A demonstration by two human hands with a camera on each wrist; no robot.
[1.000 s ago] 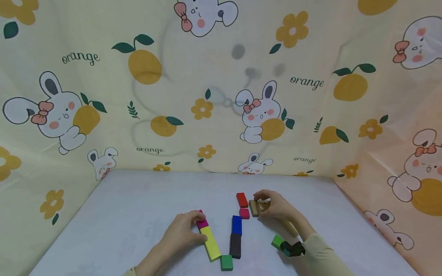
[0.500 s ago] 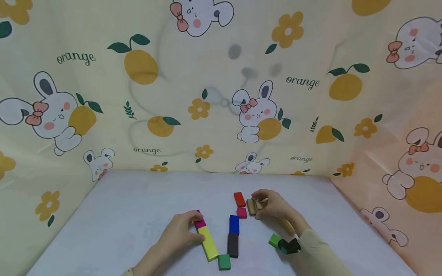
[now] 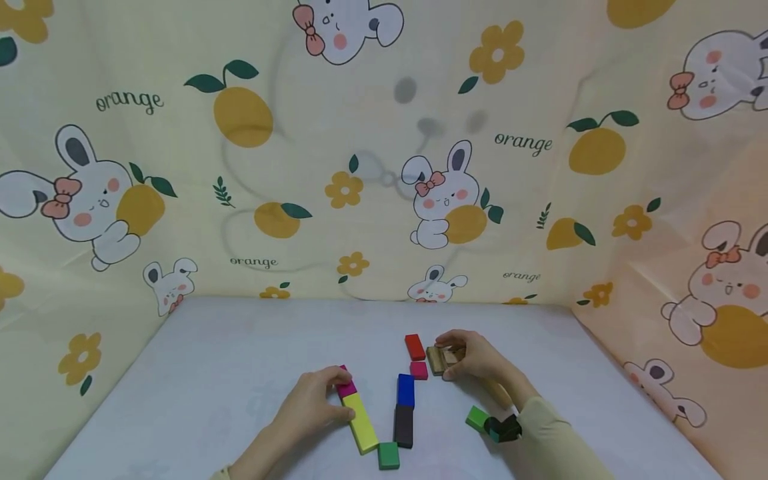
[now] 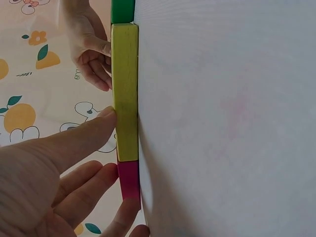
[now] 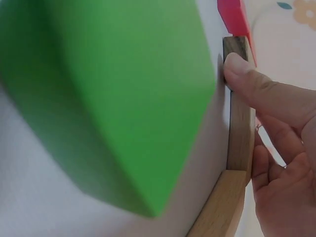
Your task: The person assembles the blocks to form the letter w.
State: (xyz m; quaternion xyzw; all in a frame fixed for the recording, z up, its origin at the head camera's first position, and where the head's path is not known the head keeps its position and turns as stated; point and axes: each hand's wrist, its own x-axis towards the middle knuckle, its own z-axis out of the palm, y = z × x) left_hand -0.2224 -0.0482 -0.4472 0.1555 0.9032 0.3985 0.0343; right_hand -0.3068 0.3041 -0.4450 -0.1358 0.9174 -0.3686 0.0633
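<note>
A yellow block and a magenta block lie end to end on the white table. My left hand holds this row, thumb against the yellow block's side and fingers curled at the magenta end. A green block touches the yellow block's near end. My right hand pinches a short wooden block in a row of wooden pieces, its thumb on the darker wooden block. A longer wooden block lies partly hidden under the right wrist.
Between the hands, a blue block and a black block form another line. Beyond them lie a pink block and a red block. A bright green block sits by a dark object near the right sleeve.
The head view has turned slightly, so everything sits a little further left. Both hands keep their places on the blocks.
</note>
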